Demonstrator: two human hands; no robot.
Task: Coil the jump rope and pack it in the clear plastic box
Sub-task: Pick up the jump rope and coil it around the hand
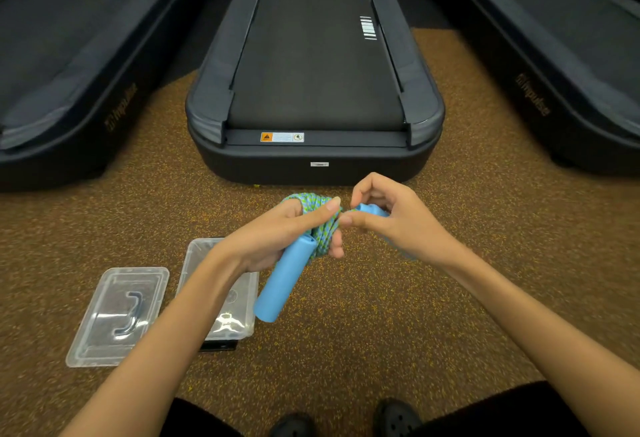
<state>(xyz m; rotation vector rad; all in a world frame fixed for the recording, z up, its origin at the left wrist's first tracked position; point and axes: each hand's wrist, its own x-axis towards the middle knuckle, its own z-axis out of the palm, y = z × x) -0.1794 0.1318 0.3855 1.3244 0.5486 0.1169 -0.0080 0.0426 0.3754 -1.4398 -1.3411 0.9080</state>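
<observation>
Jump rope (317, 218) sat coiled in the closed left hand (277, 232); right hand (388, 218) pinched its second handle (372, 210) (tuck it snugly). Clear box (242, 298) lay open below.

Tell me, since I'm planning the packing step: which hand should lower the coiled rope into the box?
Probably the left hand: it holds the coiled rope and one blue handle, directly above the open clear box. The right hand pinches only the other handle.
</observation>
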